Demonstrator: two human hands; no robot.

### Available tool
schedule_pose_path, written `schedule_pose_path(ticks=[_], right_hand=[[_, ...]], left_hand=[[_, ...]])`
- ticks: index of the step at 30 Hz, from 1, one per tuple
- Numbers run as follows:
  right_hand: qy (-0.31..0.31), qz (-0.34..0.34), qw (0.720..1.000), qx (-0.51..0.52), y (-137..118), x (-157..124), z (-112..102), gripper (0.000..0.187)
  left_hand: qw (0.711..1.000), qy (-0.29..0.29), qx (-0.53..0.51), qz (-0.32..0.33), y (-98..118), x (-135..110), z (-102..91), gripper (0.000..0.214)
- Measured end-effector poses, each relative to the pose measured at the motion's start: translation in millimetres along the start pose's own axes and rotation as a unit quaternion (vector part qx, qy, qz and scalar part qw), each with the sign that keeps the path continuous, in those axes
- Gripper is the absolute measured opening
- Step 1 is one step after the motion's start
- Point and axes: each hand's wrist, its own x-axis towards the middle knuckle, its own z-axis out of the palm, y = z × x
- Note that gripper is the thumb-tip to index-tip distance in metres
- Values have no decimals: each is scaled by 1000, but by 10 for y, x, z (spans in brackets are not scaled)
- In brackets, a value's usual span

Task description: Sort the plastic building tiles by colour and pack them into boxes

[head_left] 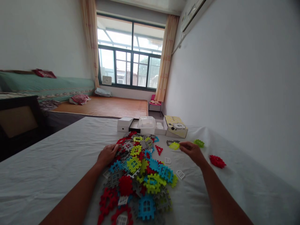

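Note:
A pile of plastic interlocking tiles [140, 168] in red, blue, yellow-green and grey lies on the white sheet [47, 165] in front of me. My left hand [107, 154] rests on the pile's left edge, fingers curled over grey and red pieces. My right hand [192, 150] reaches out to the right of the pile and pinches a yellow-green tile [174, 145] just over a grey piece [170, 142]. A green tile [199, 143] and a red tile [217, 161] lie apart on the right.
Small white window inserts [167, 160] lie loose beside the pile. Behind it stand a white box [124, 123], a clear plastic tub [147, 122] and a yellow box [175, 126]. A white wall [246, 93] runs along the right; a bed with a mat [105, 106] lies beyond.

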Motion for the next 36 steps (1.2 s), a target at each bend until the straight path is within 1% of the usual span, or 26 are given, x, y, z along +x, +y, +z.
schedule_pose_path(ticks=[1,2,3,4,6,8,10,12,13,16,20,24,27,29,33,36], right_hand=[[-46,-18,999,-19,-85,-31,89,28],[-65,-31,997,-35,-142,-54,161,25],[-64,-40,996,-46,-167,-66,209,24],[-48,-39,997,-49,-160,-66,227,23],[13,-10,999,-28,-57,-37,177,26],[111,57,992,30,134,8,40,32],[224,128,962,89,362,40,-129,37],[306,174,929,115,580,48,-282,37],[330,186,918,117,673,45,-341,35],[364,212,899,121,871,36,-434,31],[369,232,891,126,974,63,-425,24],[361,226,899,103,964,93,-399,16],[358,219,906,56,911,88,-381,14],[332,208,920,19,860,80,-353,16],[239,179,953,-49,756,73,-270,19],[205,168,960,-89,705,73,-242,25]], left_hand=[[1000,-1,0,-2,7,-4,-6,45],[1000,-4,1,-5,16,-8,-14,44],[1000,-8,2,-8,26,-13,-24,44],[1000,-12,3,-11,35,-17,-33,43],[1000,-18,4,-14,51,-24,-50,43],[1000,-19,6,-13,61,-26,-59,43],[1000,-19,8,-11,65,-26,-61,44],[1000,-20,10,-8,64,-25,-59,45],[1000,-19,10,-7,63,-25,-56,45],[1000,-13,6,-6,49,-21,-45,45],[1000,-14,8,-1,27,-11,-37,45],[1000,-16,11,5,30,-13,-47,46],[1000,-14,14,6,42,-21,-54,46],[1000,-13,23,3,48,-23,-55,45],[999,-16,27,-8,61,-25,-62,44],[1000,-16,13,-14,87,-35,-83,41]])
